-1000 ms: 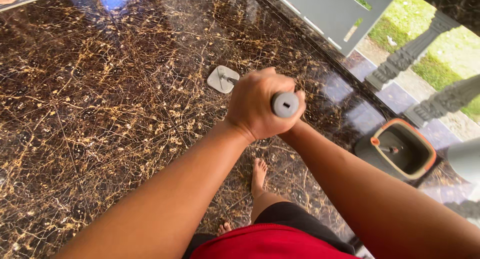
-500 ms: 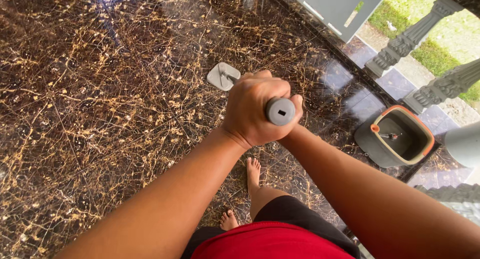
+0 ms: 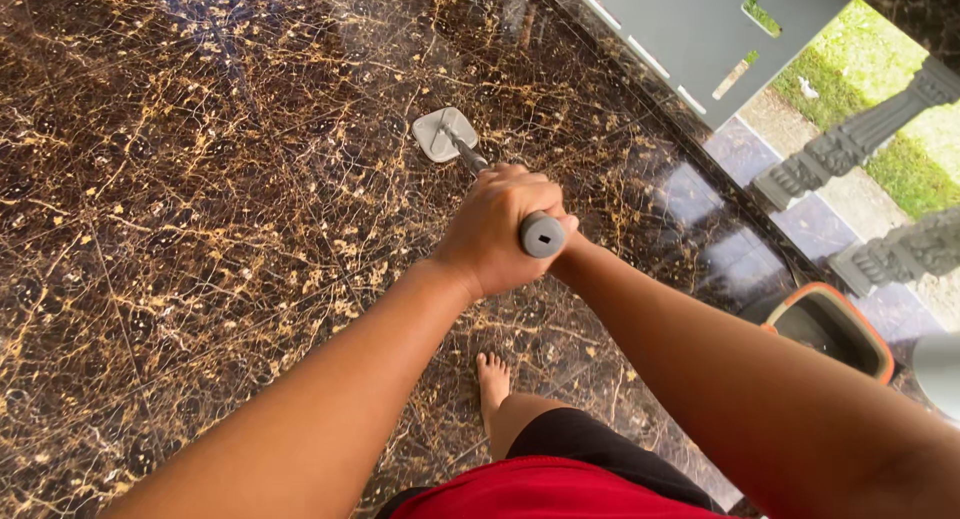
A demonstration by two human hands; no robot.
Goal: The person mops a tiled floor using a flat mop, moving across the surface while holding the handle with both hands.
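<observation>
As both hands' fingers clench it | mop handle [image 3: 541, 235] grey, round-capped | pad [image 3: 444, 135] flat, pale

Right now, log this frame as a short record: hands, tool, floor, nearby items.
left hand: wrapped around the top of the mop handle
right hand: mostly hidden behind the left, on the same handle
mop head: pale, flat on the floor, ahead of the hands
floor: glossy dark marble with gold veins
bucket: grey with orange rim, at right
bare foot: on the floor below the hands
</observation>
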